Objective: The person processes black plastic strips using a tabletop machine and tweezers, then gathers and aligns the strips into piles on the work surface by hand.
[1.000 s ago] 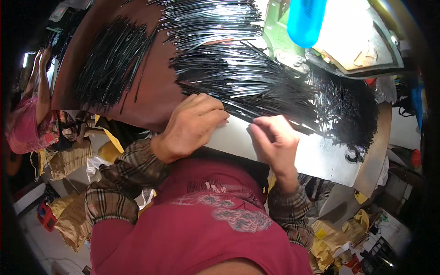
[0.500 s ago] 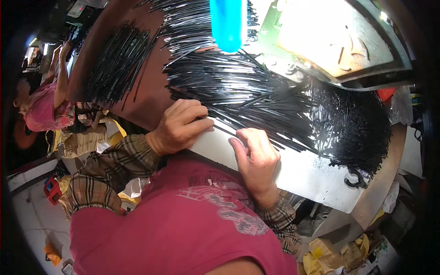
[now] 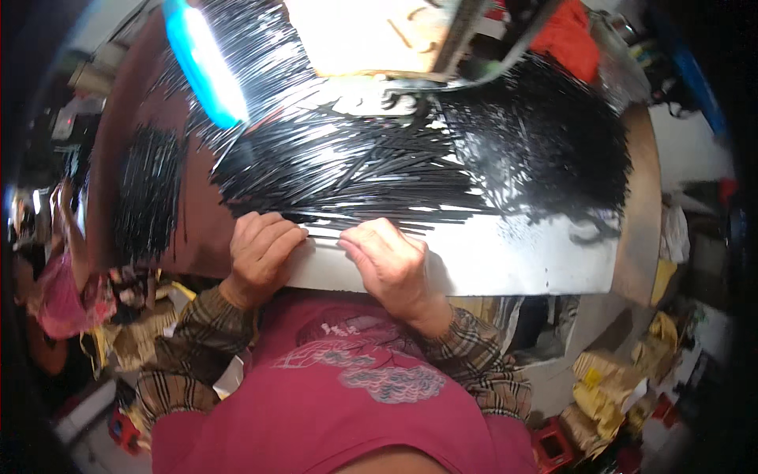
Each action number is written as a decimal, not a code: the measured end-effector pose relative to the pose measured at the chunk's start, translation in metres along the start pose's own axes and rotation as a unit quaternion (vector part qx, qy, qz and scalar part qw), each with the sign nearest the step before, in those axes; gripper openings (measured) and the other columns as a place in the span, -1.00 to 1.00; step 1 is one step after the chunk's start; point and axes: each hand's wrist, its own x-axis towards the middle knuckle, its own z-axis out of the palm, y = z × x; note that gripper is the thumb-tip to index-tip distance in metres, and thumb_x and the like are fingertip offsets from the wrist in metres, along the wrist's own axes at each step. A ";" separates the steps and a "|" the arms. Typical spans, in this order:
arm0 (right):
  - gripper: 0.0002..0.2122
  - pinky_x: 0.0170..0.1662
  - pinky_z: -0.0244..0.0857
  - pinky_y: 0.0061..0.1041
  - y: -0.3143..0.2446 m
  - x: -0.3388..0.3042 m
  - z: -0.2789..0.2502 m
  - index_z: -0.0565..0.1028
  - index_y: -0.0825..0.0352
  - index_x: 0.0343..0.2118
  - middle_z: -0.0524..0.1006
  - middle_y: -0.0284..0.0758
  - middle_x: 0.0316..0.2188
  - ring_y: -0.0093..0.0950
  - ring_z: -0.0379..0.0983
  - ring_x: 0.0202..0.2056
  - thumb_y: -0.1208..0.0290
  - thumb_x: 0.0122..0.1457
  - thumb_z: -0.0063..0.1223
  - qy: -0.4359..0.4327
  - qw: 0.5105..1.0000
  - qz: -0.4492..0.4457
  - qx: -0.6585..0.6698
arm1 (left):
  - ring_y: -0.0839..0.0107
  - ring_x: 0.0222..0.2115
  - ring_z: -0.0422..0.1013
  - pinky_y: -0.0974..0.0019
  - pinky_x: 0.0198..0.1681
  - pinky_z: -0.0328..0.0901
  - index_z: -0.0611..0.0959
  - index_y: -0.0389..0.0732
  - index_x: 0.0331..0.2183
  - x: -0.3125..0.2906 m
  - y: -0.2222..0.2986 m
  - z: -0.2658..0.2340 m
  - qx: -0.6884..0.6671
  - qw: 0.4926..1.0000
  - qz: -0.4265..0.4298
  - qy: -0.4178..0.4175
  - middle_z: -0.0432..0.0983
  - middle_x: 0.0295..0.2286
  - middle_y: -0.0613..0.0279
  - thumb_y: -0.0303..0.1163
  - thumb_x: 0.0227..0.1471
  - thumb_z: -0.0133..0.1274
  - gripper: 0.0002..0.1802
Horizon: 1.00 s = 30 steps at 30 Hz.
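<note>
Both of my hands work at the near edge of a pile of thin black strips (image 3: 339, 166) on a white board (image 3: 521, 265). My left hand (image 3: 264, 254) is closed in a pinch, knuckles up. A short way to its right, my right hand (image 3: 392, 267) is closed too, thumb against the fingers. One thin black strip seems to run across the gap between them, its ends hidden in the fingers. Beyond the hands, the other strips lie mostly sideways, some crossing at a slant.
A bright lamp (image 3: 209, 67) hangs over the pile's far left. Another bundle of black strips (image 3: 148, 193) lies on the brown surface (image 3: 99, 229). Tangled black pieces (image 3: 553, 150) fill the right side. A lit, framed panel (image 3: 371, 39) stands behind. Another person (image 3: 71, 284) works at far left.
My view has turned, so the table now lies straighter before me and the lamp appears farther left. Both hands stay closed at the pile's near edge, about as far apart.
</note>
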 end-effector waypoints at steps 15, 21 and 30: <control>-0.89 -0.45 0.34 -0.41 0.049 0.004 -0.107 0.51 0.30 -0.41 0.49 -0.27 -0.45 -0.32 0.48 -0.48 0.40 0.06 0.14 0.121 0.913 0.186 -0.342 | 0.23 -0.48 0.41 0.31 -0.39 0.29 0.62 -0.26 -0.34 0.020 0.017 0.009 -0.180 0.974 -0.128 0.048 0.48 -0.46 0.13 -0.72 -0.19 0.12 -0.73; -0.91 -0.39 0.35 -0.32 0.040 0.017 -0.118 0.44 0.30 -0.46 0.46 -0.25 -0.48 -0.25 0.48 -0.45 0.41 0.11 0.03 0.012 0.891 0.219 -0.399 | 0.31 -0.48 0.44 0.40 -0.39 0.33 0.62 -0.29 -0.34 0.028 0.011 -0.003 -0.244 0.950 -0.187 0.060 0.49 -0.46 0.13 -0.72 -0.13 0.12 -0.78; -0.91 -0.39 0.35 -0.31 0.030 0.027 -0.118 0.40 0.27 -0.42 0.46 -0.26 -0.47 -0.24 0.48 -0.44 0.39 0.12 0.03 -0.005 0.894 0.208 -0.397 | 0.44 -0.48 0.43 0.46 -0.39 0.32 0.63 -0.32 -0.36 0.040 0.007 -0.008 -0.289 0.930 -0.222 0.035 0.51 -0.46 0.15 -0.69 -0.09 0.12 -0.83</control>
